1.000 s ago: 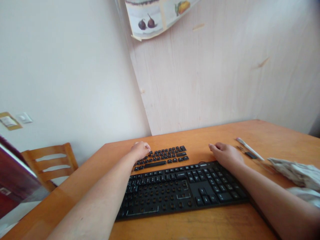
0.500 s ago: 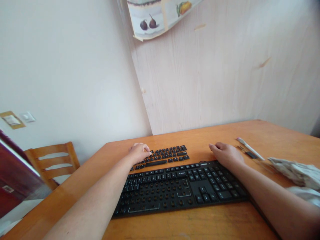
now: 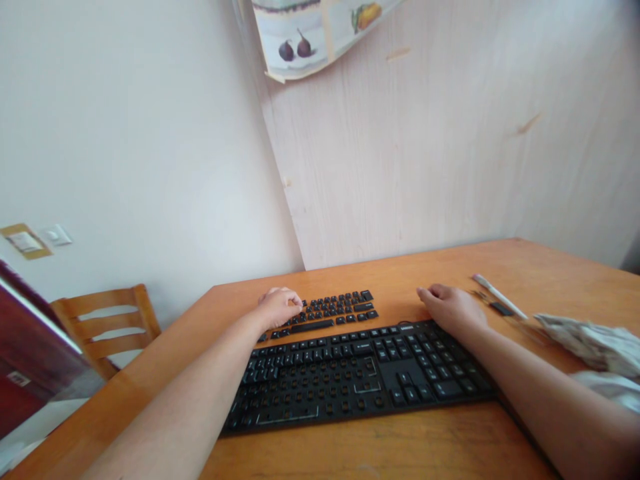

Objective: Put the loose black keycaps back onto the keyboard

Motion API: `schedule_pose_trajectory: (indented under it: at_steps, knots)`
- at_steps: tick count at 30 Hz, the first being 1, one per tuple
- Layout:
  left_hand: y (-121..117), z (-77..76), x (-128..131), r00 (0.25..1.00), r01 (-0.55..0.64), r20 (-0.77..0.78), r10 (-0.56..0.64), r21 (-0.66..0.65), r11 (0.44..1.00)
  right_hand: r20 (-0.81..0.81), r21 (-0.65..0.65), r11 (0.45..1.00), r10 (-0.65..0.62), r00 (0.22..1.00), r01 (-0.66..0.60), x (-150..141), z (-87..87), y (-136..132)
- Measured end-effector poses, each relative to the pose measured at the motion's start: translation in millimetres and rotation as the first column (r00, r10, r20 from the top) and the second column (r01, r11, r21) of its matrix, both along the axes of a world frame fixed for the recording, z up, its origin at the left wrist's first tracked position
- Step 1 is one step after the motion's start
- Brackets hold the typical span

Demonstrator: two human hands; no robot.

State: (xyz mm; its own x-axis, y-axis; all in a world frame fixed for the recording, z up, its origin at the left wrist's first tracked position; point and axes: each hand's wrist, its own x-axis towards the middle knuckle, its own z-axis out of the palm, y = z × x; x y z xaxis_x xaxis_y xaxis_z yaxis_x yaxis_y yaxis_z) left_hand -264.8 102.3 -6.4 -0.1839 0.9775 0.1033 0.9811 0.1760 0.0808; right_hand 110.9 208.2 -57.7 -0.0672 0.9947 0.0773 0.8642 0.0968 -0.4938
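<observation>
A black computer keyboard [image 3: 350,380] lies on the wooden table, many of its keycaps off and the bare sockets showing in the middle and lower left. Behind it, loose black keycaps [image 3: 330,310] are laid out in rows, with a long spacebar [image 3: 311,327] in front. My left hand [image 3: 279,305] reaches over the keyboard's left end to these keycaps, thumb and fingers drawn together at their left side; whatever sits between the fingertips is too small to make out. Past the keyboard's back right edge rests my right hand [image 3: 453,308], its fingers curled in and no object showing.
Right of my right hand lie a thin white-handled tool [image 3: 500,297], a small black piece [image 3: 501,309] and a crumpled cloth [image 3: 593,340]. A wooden chair [image 3: 107,323] stands left of the table [image 3: 350,450]. The wall and a pale board rise behind the table.
Both hands stay almost in place; the left hand's fingers shift only slightly at the loose keycaps. The view moves a touch.
</observation>
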Motion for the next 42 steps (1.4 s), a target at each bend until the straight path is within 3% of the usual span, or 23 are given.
schedule_pose_trajectory:
  at_steps: [7, 20, 35, 42]
  knots:
    - [-1.5, -0.2, 3.2, 0.999, 0.045, -0.026, -0.046, -0.042, 0.998, -0.011, 0.016, 1.000, -0.002, 1.000, 0.002, -0.2, 0.3, -0.7]
    - [1.4, -13.3, -4.2, 0.993, 0.065, -0.103, -0.055, 0.097, 0.993, -0.004, 0.022, 1.000, -0.006, 1.000, 0.006, 0.5, -2.0, 1.0]
    - [15.3, -4.0, -9.2, 0.998, -0.025, -0.049, 0.029, 0.088, 0.996, -0.005, 0.003, 1.000, -0.001, 1.000, 0.001, -0.4, -0.3, 0.4]
    - [10.7, -3.4, -5.6, 0.999, 0.003, -0.044, 0.000, 0.064, 0.998, 0.010, 0.009, 1.000, -0.008, 1.000, 0.008, -0.9, 1.9, -1.5]
